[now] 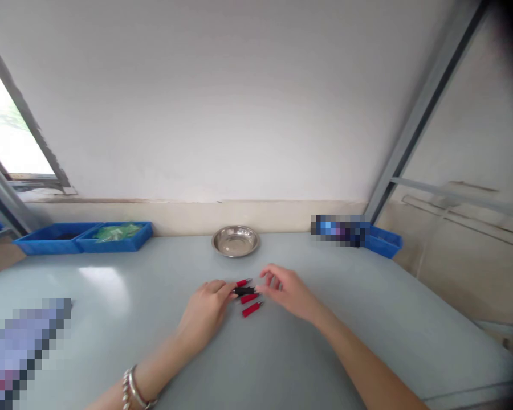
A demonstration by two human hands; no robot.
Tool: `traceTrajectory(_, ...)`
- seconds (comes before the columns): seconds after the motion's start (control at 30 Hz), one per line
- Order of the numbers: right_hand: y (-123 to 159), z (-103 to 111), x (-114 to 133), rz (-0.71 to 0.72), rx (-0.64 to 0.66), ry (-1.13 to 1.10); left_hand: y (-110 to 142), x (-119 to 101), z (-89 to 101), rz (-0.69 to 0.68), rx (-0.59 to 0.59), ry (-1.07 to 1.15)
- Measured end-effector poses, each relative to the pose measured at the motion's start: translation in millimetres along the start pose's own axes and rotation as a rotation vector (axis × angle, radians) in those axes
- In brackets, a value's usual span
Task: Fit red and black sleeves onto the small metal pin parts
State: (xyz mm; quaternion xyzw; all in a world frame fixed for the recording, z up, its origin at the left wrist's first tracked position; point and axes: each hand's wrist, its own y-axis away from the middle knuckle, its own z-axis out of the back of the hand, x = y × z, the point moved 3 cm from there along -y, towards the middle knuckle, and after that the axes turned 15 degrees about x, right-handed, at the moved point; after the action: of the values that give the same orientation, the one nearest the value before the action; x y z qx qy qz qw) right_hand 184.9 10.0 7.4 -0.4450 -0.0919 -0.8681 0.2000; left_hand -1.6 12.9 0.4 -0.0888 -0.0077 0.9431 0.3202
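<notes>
Two blue trays [116,244] stand on the grey table [154,290]; rightward, the left hand [206,307] pinches one end of a black pen barrel [244,291], near three red barrels [251,309]; beside its tip, the right hand [288,290] has thumb and fingertips parted.

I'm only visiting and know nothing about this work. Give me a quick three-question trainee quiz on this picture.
1. True or false: the metal bowl is nearer the wall than the red pen pieces are.
2. Which wrist wears the bracelets?
A. Right
B. Left
C. Both
3. Fill in the colour: a ____ pen piece lies between the left hand and the right hand.

Key: 1. True. 2. B. 3. Black.
</notes>
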Motion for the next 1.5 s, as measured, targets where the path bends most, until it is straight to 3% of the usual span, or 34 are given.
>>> traceTrajectory(0.1, 15.2, 62.6, -26.2, -0.066, -0.358, 0.129, -0.9, 5.3, -2.7, 0.019, -0.022, 0.013)
traceTrajectory(0.2, 37.9, 130.3, -66.0, -0.143, -0.625, 0.443, -0.6, 7.4, -3.6, 0.020, -0.023, 0.026)
traceTrajectory(0.3, 54.1, 180.1, -108.8, -0.449, -0.665, 0.821, 0.4, 6.1, -3.6, -0.003, -0.021, 0.054)
traceTrajectory(0.4, 56.2, 205.6, -139.6, -0.644, -0.546, 1.077, 0.8, 5.4, -4.4, -0.018, -0.012, 0.074)
traceTrajectory(0.57, 38.6, 213.6, -168.3, -0.656, -0.327, 1.336, -0.9, 6.9, -5.3, -0.002, 0.028, 0.085)
traceTrajectory(0.67, 29.3, 211.9, -179.9, -0.651, -0.268, 1.376, -1.5, 7.4, -5.5, 0.005, 0.035, 0.082)
traceTrajectory(1.0, 25.6, 212.8, -194.2, -0.746, -0.269, 1.408, 0.2, 9.0, -10.7, -0.038, 0.026, 0.079)
traceTrajectory(1.5, 33.2, 214.2, -196.6, -0.786, -0.276, 1.332, 0.6, 8.3, -10.4, -0.063, -0.011, 0.068)
